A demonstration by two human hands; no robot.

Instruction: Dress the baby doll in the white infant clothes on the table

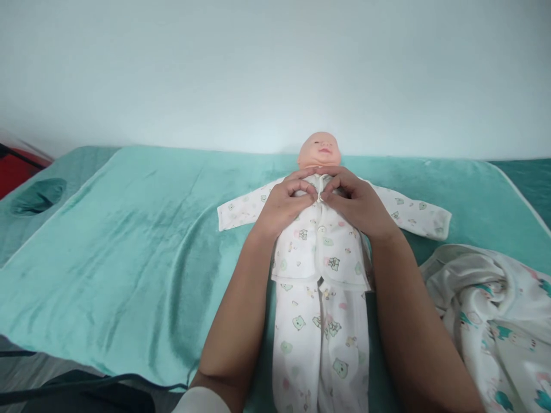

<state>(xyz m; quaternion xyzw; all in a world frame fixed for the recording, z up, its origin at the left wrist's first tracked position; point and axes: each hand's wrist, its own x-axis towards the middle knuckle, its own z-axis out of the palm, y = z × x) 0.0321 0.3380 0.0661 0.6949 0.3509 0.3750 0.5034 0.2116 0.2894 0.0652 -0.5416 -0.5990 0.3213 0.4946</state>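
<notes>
A baby doll (319,150) lies on its back, dressed in a white printed baby jacket (301,252) and matching trousers (297,344). Both sleeves stretch out to the sides. My left hand (293,198) and my right hand (350,198) meet at the upper chest, thumbs and fingers pinched on the jacket's front edges around an upper button (319,197). Below them, another round button (321,229) shows on the front. The lower front edges part slightly at the hem. My fingers partly hide the collar.
A teal plush cover (142,241) is spread over the bed, against a pale wall (172,74). A crumpled white printed cloth (495,310) lies at the right. At the far left are a round hole (38,196) in the bed and something red (15,169). A dark cable (107,380) crosses the lower left.
</notes>
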